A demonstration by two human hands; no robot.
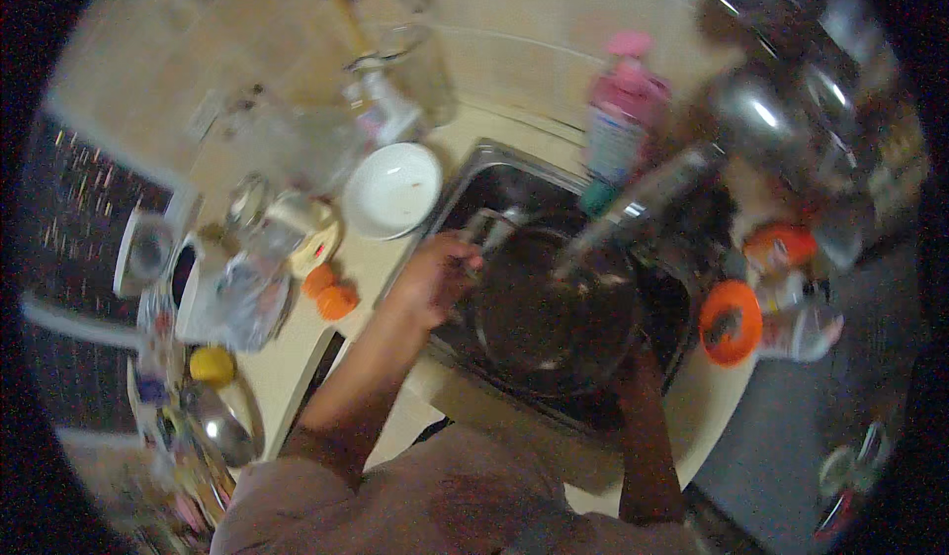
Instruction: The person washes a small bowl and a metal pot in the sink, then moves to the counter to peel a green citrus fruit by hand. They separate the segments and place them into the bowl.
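A round dark pot (556, 318), blurred by motion, is tilted over the kitchen sink (511, 158). My left hand (448, 273) is at its left rim, fingers curled by a metal loop handle (489, 230). At the lower right side of the pot is my right hand (639, 370), dark and blurred, gripping the pot; its fingers are mostly hidden. A metal tap spout (637, 206) slants down from the upper right, its tip over the pot. Whether water runs is hard to tell.
On the left counter stand a white bowl (393, 190), small orange objects (330, 293) and a plastic bag (252, 299). Behind the sink is a pink pump bottle (626, 117). To the right are an orange bowl (730, 324) and shiny metal cookware (764, 110).
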